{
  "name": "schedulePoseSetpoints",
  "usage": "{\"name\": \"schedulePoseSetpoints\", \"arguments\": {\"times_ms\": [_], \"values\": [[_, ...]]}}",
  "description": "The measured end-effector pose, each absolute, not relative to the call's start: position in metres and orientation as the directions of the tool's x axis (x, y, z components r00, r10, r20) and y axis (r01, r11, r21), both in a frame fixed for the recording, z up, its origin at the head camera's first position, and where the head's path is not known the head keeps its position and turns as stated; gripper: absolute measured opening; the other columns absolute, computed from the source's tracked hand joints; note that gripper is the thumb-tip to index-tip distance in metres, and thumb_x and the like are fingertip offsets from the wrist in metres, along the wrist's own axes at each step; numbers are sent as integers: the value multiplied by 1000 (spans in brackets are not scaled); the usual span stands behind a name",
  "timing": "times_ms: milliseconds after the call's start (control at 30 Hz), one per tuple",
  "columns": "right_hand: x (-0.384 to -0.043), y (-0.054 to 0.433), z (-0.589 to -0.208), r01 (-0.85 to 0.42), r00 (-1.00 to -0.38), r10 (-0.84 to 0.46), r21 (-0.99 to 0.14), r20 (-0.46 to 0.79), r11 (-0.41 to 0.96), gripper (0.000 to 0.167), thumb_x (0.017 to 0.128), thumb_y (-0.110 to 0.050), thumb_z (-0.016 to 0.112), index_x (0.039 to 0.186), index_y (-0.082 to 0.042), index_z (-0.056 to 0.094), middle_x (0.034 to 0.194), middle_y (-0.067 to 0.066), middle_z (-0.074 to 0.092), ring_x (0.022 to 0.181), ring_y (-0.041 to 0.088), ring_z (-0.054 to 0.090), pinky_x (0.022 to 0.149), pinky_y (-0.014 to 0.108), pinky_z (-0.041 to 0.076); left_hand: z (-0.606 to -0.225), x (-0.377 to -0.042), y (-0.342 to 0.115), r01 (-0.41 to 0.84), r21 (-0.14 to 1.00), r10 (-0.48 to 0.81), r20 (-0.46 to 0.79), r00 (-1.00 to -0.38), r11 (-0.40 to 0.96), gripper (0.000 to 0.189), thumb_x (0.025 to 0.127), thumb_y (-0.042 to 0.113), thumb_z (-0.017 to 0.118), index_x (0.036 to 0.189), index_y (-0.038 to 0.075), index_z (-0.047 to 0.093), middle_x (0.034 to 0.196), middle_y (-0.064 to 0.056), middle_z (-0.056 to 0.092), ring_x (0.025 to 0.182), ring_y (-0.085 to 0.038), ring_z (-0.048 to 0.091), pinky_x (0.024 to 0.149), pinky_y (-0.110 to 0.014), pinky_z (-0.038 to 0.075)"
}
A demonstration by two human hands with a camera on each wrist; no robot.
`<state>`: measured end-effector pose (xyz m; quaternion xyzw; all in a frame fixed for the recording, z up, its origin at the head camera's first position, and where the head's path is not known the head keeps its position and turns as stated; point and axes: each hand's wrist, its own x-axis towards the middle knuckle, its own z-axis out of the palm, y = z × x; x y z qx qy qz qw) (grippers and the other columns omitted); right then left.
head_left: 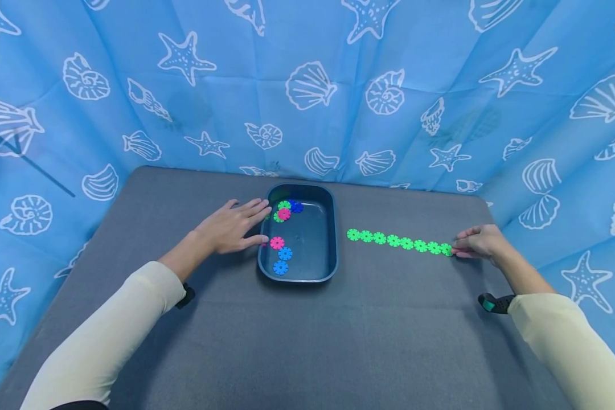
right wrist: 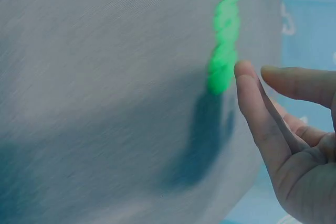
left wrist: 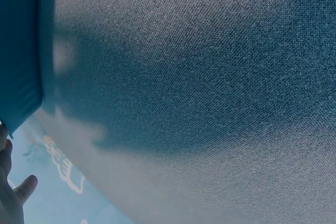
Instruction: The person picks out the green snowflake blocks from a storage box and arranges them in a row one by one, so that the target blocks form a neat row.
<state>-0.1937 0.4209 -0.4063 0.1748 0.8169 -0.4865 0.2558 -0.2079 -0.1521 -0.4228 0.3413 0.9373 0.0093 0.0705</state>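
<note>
Several bright green notched plastic discs make up a chain (head_left: 393,240) that runs in a line across the grey table, right of the dark tray (head_left: 324,272). At the chain's right end is my right hand (head_left: 482,242), thumb and fingertips close beside the last disc. In the right wrist view, the right hand (right wrist: 299,129) has fairly straight fingers next to the blurred green chain (right wrist: 227,24), with no disc visible between them. My left hand (head_left: 233,228) rests spread at the tray's left rim, fingertips touching it; the left wrist view shows only part of the left hand (left wrist: 10,198).
Inside the tray lie loose discs: a pink disc (head_left: 277,243), blue discs (head_left: 281,267), and a cluster of green, pink and dark blue discs (head_left: 284,214) near the back left. A blue shell-patterned curtain (head_left: 348,114) hangs behind the grey table (head_left: 307,341).
</note>
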Motion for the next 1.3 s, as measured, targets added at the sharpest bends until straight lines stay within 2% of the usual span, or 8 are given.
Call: {"name": "schedulePoseSetpoints", "arguments": {"times_ms": [200, 500, 600, 733, 867, 1100, 1300], "values": [[-210, 388, -385, 449, -856, -9, -753, -516, 482, 38, 101, -12, 57, 128, 13, 45, 87, 3, 73, 81, 11, 73, 85, 35, 58, -423, -208, -152, 640, 63, 642, -127, -756, 766, 79, 99, 60, 46, 158, 11, 28, 164, -9, 23, 151, -28, 20, 115, -63, 20], [-241, 310, -354, 387, -864, -131, -808, -486, 444, 59, 102, -22, 57, 143, 14, 36, 102, 9, 70, 88, 14, 73, 84, 31, 57, -423, -208, -151, 636, 50, 636, -133, -760, 770, 79, 99, 61, 44, 158, 11, 28, 164, -10, 22, 151, -29, 20, 115, -63, 19], [-250, 278, -350, 370, -871, -157, -833, -465, 411, 56, 103, -22, 57, 143, 13, 39, 112, 18, 68, 95, 19, 72, 87, 32, 57, -422, -208, -151, 634, 51, 634, -137, -761, 772, 80, 99, 62, 44, 158, 11, 28, 164, -10, 22, 151, -29, 20, 115, -63, 18], [-261, 236, -351, 358, -866, -203, -850, -457, 386, 51, 103, -23, 56, 141, 10, 44, 130, 29, 59, 108, 30, 69, 91, 36, 55, -421, -207, -150, 632, 46, 632, -138, -763, 774, 80, 99, 62, 44, 158, 11, 27, 164, -9, 22, 151, -28, 20, 115, -63, 19], [-268, 197, -354, 348, -846, -266, -857, -462, 381, 50, 103, -21, 55, 142, 8, 45, 135, 31, 55, 120, 37, 61, 96, 40, 52, -421, -207, -151, 634, 36, 632, -137, -763, 773, 80, 99, 62, 44, 159, 12, 26, 164, -10, 22, 151, -28, 20, 115, -62, 20], [-274, 146, -370, 354, -812, -348, -869, -469, 344, 50, 104, -20, 54, 144, 9, 43, 139, 31, 52, 121, 37, 60, 104, 47, 46, -420, -208, -152, 635, 43, 635, -130, -762, 771, 80, 99, 61, 46, 158, 11, 27, 164, -11, 23, 150, -29, 21, 115, -63, 19], [-272, 120, -386, 390, -786, -351, -848, -510, 358, 49, 104, -20, 54, 143, 9, 44, 139, 29, 53, 124, 36, 58, 106, 47, 44, -421, -208, -151, 631, 36, 629, -144, -764, 775, 81, 98, 63, 44, 159, 12, 26, 164, -10, 22, 151, -29, 20, 115, -63, 19]]}}
